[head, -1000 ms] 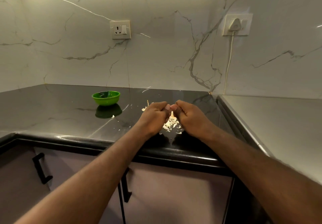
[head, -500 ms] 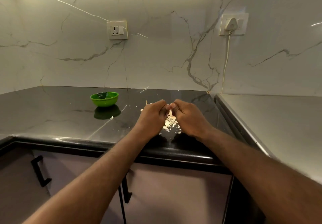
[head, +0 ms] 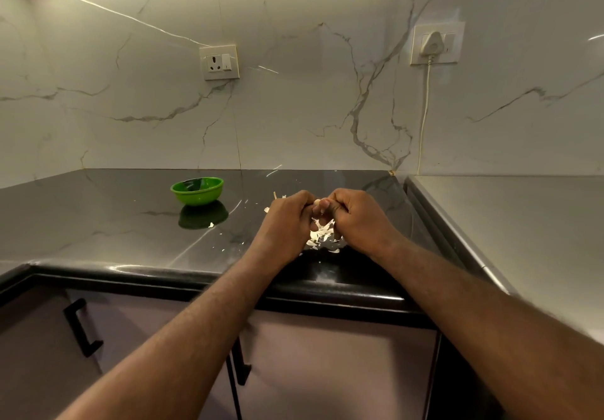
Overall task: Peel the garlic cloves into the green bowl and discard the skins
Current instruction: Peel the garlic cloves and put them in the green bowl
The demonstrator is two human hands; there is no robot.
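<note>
At the middle of the frame I see both hands together just above the black countertop (head: 108,220), knuckles nearly touching. My left hand (head: 287,220) is curled into a loose fist, and its thumb and fingers pinch a small pale garlic clove (head: 317,203), of which only a tip shows between the two hands. My right hand (head: 358,217) is curled as well, its fingertips pressed onto the same clove from the other side, so both hands grip it and neither is spread wide. How much skin is left on the clove I cannot tell, since the fingers cover most of it. Directly below the hands, slightly toward the lower edge of the frame, a heap of whitish skins (head: 322,236) lies on the countertop, with smaller flakes scattered to its left and a few more above the left hand. The green bowl (head: 200,196) stands upright on the countertop at centre left, well apart from the hands, its reflection showing in the polished top beneath it; what lies inside it I cannot make out. On the marble wall, a white socket (head: 219,62) sits above the bowl, and at upper right a plug (head: 431,43) sits in a second socket with a white cord (head: 424,115) hanging down. A grey metal surface (head: 523,223) adjoins the countertop at the right edge, and cabinet doors with black handles (head: 81,328) fill the lower left.
</note>
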